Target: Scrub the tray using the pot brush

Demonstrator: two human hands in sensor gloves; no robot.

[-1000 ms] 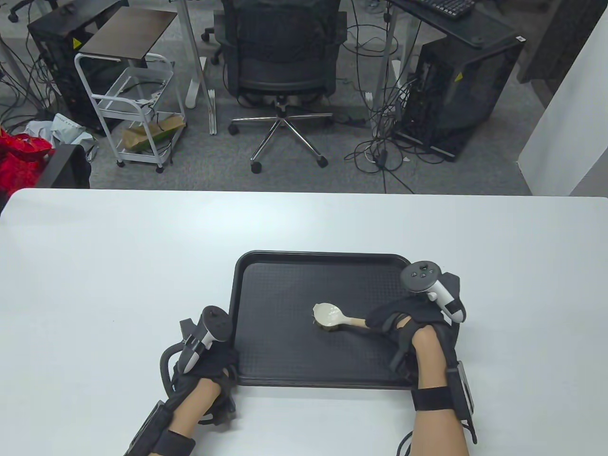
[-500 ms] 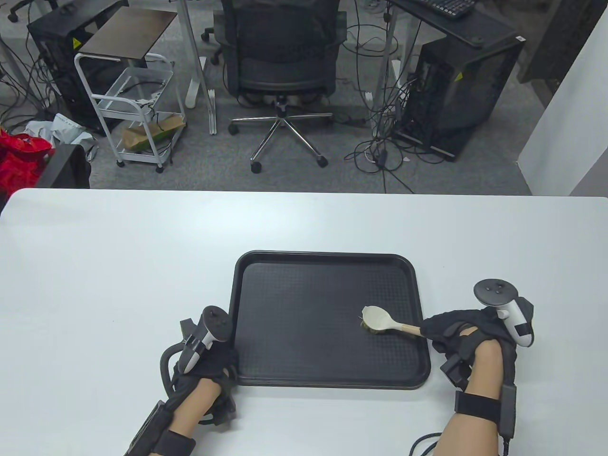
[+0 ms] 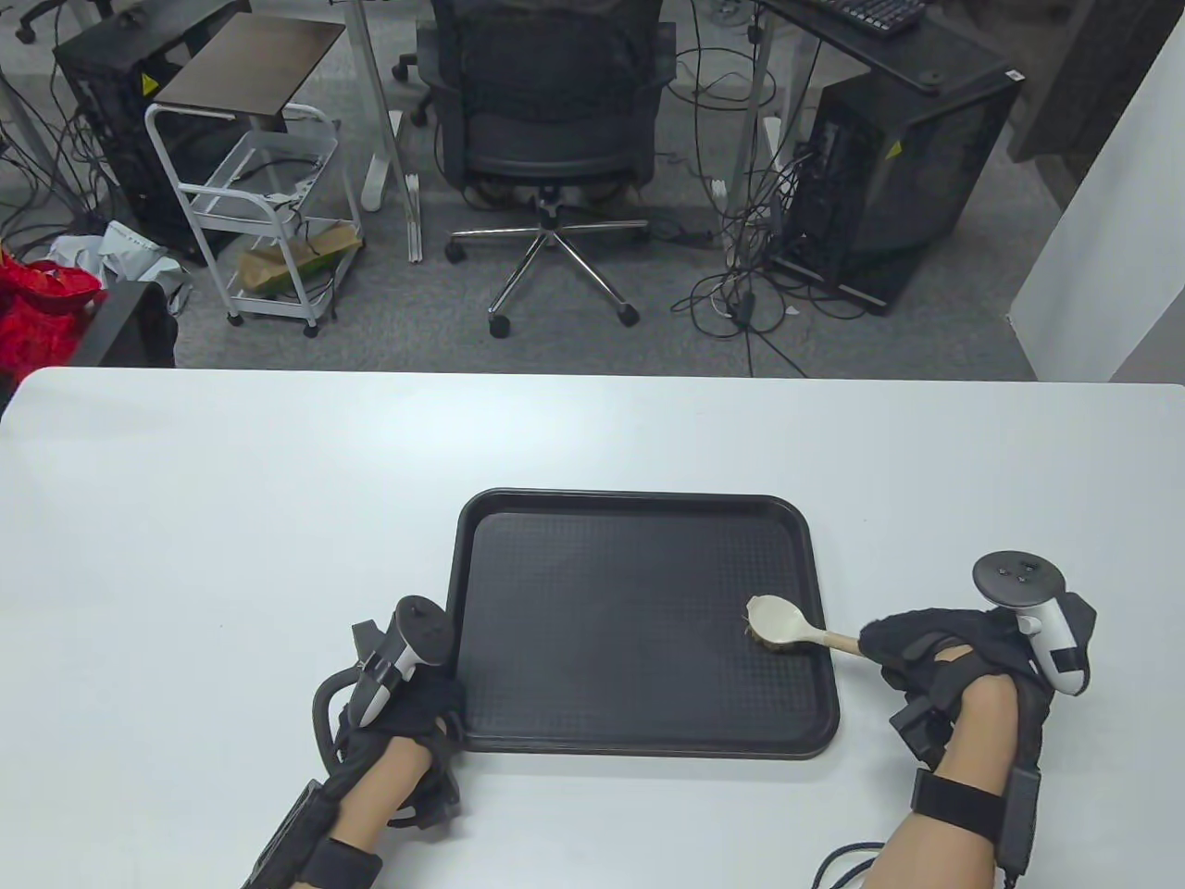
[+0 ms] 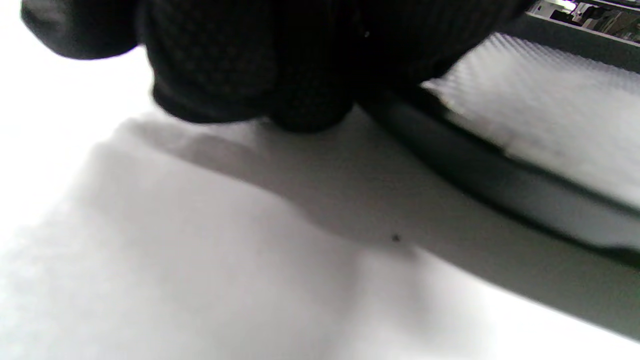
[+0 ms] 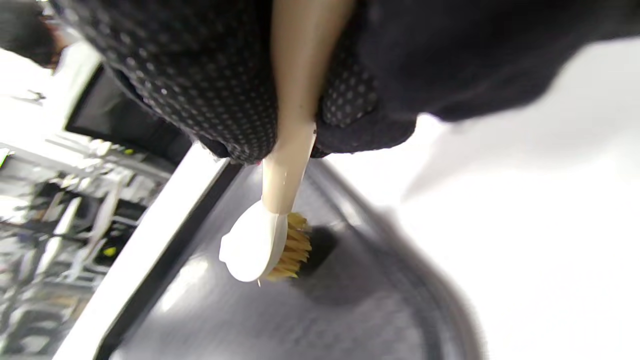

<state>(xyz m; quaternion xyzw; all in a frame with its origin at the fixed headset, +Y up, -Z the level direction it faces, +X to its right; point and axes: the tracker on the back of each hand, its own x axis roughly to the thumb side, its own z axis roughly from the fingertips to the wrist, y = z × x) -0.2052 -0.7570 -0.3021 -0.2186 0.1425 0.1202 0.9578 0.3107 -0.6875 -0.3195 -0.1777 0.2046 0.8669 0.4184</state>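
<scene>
My brush has slid right to the tray rim; right hand grips its handle, left hand pins the corner, finger spread unclear. Overshooting could flick bristles off.

Brush handle end hidden within right hand; left fingers blurred.

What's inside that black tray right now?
Only the pot brush head, bristles down near the tray right rim; the right hand grips its handle. The left hand covers the near-left corner.
</scene>
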